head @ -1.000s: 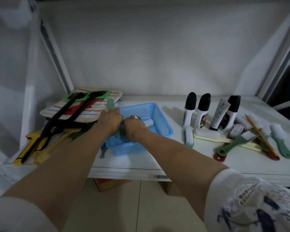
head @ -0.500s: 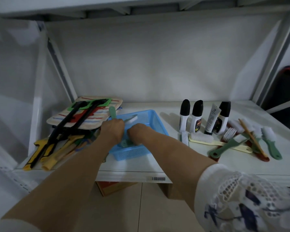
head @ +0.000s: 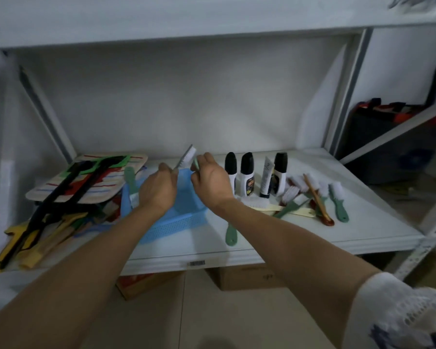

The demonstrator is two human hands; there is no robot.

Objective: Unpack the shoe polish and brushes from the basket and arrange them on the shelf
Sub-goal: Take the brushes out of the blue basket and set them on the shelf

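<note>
A white-bristled brush (head: 188, 156) is held above the blue basket (head: 184, 207) on the shelf (head: 363, 222), its handle pinched by the left hand (head: 159, 190), its bristle end gripped by the right hand (head: 210, 182). Shoe polish bottles (head: 247, 175) stand just right of the basket, with other brushes (head: 312, 195) laid beside them.

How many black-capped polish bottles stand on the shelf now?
3: two side by side just right of the right hand, one behind the white tube.

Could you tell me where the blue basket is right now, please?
In the head view, the blue basket sits left of centre on the shelf, beneath both hands, between colourful tools and polish bottles.
</note>
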